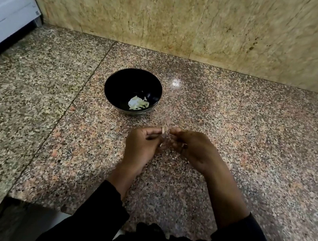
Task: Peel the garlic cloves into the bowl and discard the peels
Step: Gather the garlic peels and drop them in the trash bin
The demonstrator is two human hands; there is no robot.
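A speckled pink and grey granite bench [237,122] is filling most of the view, and a beige stone wall [170,14] is rising behind it. Above the middle of the bench the two hands are meeting, fingertips close together. The left hand [142,145] is curling its fingers and pinching a small pale garlic clove [163,130] near its thumb. The right hand [193,148] is curling its fingers toward the same clove, and it seems to be pinching at the clove's skin, though the blur is making the exact contact hard to tell. Both forearms are coming from dark black sleeves [111,202] at the lower edge.

Just beyond the hands, a round glossy black bowl [118,80] is standing upright on the bench, apart from the fingers. Inside it, near the front wall, a small heap of pale white and yellowish garlic pieces [138,103] is lying. At the far left a white panelled cabinet door [4,2] is standing beside the wall.
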